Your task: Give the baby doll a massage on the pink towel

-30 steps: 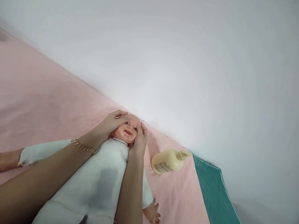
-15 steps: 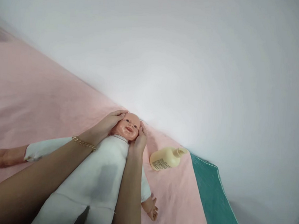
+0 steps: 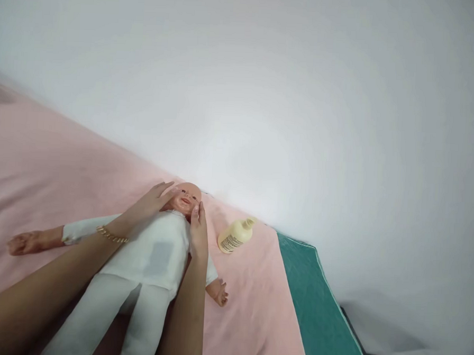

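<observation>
A baby doll (image 3: 153, 250) with a white cloth body lies on its back, its hard plastic head (image 3: 189, 192) toward the wall. My left hand (image 3: 153, 200), with a gold bracelet (image 3: 110, 235) on the wrist, lies against one side of the doll's face, fingers stretched and a little apart. On the other side of the face, my right hand (image 3: 198, 226) rests with its fingers extended along the cheek. Neither hand wraps round anything. A pale yellow bottle (image 3: 236, 236) with a printed label stands to the right of the doll's head.
Pink cloth (image 3: 254, 305) lies under the doll and the bottle. A green strip (image 3: 313, 308) of the surface shows along its right edge. Behind everything rises a plain white wall (image 3: 265, 94). The doll's arms spread out to both sides.
The view has shifted, so the doll and bottle appear further left and more of the doll's legs shows. Both hands stay at the doll's face; the left fingers have spread slightly.
</observation>
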Demonstrator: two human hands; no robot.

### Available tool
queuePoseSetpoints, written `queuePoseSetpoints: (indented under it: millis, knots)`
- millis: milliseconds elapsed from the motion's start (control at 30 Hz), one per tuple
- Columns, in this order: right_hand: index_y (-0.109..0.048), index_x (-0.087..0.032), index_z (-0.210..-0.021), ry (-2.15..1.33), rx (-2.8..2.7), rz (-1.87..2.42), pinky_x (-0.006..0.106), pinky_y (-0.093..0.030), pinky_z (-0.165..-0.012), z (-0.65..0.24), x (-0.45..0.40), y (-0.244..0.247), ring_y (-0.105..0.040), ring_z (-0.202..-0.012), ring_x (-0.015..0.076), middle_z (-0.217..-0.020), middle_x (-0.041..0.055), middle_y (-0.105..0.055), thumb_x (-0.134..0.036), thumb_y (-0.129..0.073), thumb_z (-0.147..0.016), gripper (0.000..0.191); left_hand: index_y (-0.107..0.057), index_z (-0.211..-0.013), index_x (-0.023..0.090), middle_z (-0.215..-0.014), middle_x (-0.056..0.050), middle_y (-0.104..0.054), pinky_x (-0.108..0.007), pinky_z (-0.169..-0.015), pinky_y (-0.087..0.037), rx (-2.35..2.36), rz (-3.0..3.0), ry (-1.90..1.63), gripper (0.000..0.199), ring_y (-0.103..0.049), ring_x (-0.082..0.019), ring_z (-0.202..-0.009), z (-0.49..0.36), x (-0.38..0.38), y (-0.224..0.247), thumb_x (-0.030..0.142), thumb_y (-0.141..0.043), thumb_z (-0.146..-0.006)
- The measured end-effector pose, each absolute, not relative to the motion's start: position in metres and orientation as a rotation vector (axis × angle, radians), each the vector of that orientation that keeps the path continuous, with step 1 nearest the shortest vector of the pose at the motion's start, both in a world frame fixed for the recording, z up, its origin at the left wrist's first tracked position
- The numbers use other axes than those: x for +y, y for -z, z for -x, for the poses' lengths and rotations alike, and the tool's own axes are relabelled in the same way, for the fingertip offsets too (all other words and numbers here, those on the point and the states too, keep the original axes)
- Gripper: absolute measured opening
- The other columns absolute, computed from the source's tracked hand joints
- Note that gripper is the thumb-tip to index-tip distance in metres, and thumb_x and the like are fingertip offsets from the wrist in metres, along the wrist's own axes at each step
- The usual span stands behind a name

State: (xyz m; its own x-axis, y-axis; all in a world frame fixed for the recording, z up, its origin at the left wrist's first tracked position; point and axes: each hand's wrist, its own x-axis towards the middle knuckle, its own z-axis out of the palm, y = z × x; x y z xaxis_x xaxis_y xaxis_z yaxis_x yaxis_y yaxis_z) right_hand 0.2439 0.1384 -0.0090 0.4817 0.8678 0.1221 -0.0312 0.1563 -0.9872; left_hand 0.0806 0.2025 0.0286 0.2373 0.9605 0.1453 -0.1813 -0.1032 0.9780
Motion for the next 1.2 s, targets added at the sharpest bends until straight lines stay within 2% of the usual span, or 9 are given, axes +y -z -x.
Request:
queuePoseSetpoints:
  millis: [67, 133, 267, 367, 500, 633, 867, 1000, 1200]
  knots:
    - [-0.053, -0.020, -0.146, -0.782, -0.953, 1.342, 0.041, -0.028, -0.123, -0.240, 0.132, 0.006, -0.045, -0.144, 0.0230, -0.155, 0.0096, -0.049, -0.056, -0.075, -0.084, 0.076, -0.075, -0.117, 0.027, -0.144, -0.009, -0.058, -0.042, -0.121, -0.030, 0.929, -1.315, -1.145, 0.052, -0.036, -0.038, -0.147, -0.075, 0.199, -0.022, 0.050, -0.083, -0.071]
    - [-0.043, -0.019, -0.154, -0.756, -1.026, 1.383, 0.043, -0.032, -0.121, -0.237, 0.131, 0.006, -0.049, -0.141, 0.0242, -0.155, 0.0110, -0.048, -0.055, -0.073, -0.085, 0.083, -0.064, -0.138, 0.027, -0.155, -0.010, -0.046, -0.045, -0.125, -0.022, 0.976, -1.334, -1.085, 0.074, -0.030, -0.038, -0.150, -0.074, 0.197, -0.013, 0.051, -0.084, -0.071]
    - [-0.030, -0.018, -0.160, -0.673, -1.110, 1.482, 0.044, -0.038, -0.118, -0.234, 0.136, 0.012, -0.053, -0.137, 0.0257, -0.154, 0.0126, -0.049, -0.044, -0.069, -0.089, 0.086, -0.037, -0.159, 0.020, -0.162, -0.011, -0.034, -0.043, -0.126, -0.022, 0.981, -1.508, -0.997, 0.098, -0.031, -0.034, -0.150, -0.081, 0.202, 0.010, 0.058, -0.075, -0.077]
    - [-0.026, -0.016, -0.161, -0.660, -1.145, 1.531, 0.044, -0.038, -0.118, -0.234, 0.139, 0.015, -0.048, -0.142, 0.0265, -0.159, 0.0127, -0.043, -0.038, -0.065, -0.090, 0.084, -0.036, -0.159, 0.019, -0.163, -0.009, -0.032, -0.039, -0.124, -0.029, 0.930, -1.609, -1.019, 0.095, -0.033, -0.031, -0.149, -0.088, 0.209, 0.020, 0.060, -0.068, -0.080]
    - [-0.027, -0.018, -0.161, -0.622, -1.144, 1.557, 0.045, -0.041, -0.116, -0.235, 0.143, 0.014, -0.051, -0.139, 0.0283, -0.157, 0.0120, -0.046, -0.040, -0.065, -0.090, 0.083, -0.038, -0.159, 0.026, -0.153, -0.005, -0.049, -0.036, -0.112, -0.046, 1.019, -1.611, -0.941, 0.094, -0.052, -0.031, -0.136, -0.088, 0.213, 0.016, 0.059, -0.072, -0.077]
    - [-0.026, -0.017, -0.162, -0.650, -1.135, 1.588, 0.045, -0.046, -0.112, -0.236, 0.146, 0.010, -0.057, -0.132, 0.0286, -0.151, 0.0125, -0.053, -0.044, -0.066, -0.089, 0.087, -0.042, -0.156, 0.029, -0.143, -0.002, -0.060, -0.032, -0.105, -0.051, 1.125, -1.608, -0.889, 0.084, -0.059, -0.028, -0.130, -0.084, 0.209, 0.004, 0.053, -0.071, -0.081]
    - [-0.026, -0.015, -0.161, -0.682, -1.135, 1.603, 0.042, -0.049, -0.109, -0.236, 0.144, 0.004, -0.062, -0.127, 0.0268, -0.147, 0.0125, -0.057, -0.040, -0.061, -0.092, 0.082, -0.049, -0.152, 0.033, -0.128, 0.002, -0.070, -0.034, -0.102, -0.050, 1.205, -1.638, -0.907, 0.071, -0.065, -0.029, -0.119, -0.086, 0.204, -0.003, 0.052, -0.066, -0.085]
    - [-0.027, -0.015, -0.161, -0.659, -1.173, 1.605, 0.043, -0.043, -0.114, -0.239, 0.142, 0.004, -0.056, -0.135, 0.0268, -0.150, 0.0122, -0.054, -0.042, -0.054, -0.097, 0.075, -0.046, -0.154, 0.034, -0.136, 0.002, -0.065, -0.037, -0.105, -0.049, 1.188, -1.682, -0.893, 0.069, -0.061, -0.029, -0.125, -0.084, 0.209, 0.004, 0.053, -0.058, -0.089]
    - [-0.027, -0.011, -0.161, -0.626, -1.241, 1.571, 0.043, -0.037, -0.119, -0.248, 0.143, 0.011, -0.044, -0.146, 0.0264, -0.158, 0.0136, -0.043, -0.057, -0.040, -0.102, 0.075, -0.044, -0.156, 0.031, -0.144, 0.003, -0.059, -0.040, -0.114, -0.041, 1.171, -1.728, -0.894, 0.066, -0.055, -0.027, -0.133, -0.084, 0.219, 0.016, 0.055, -0.045, -0.095]
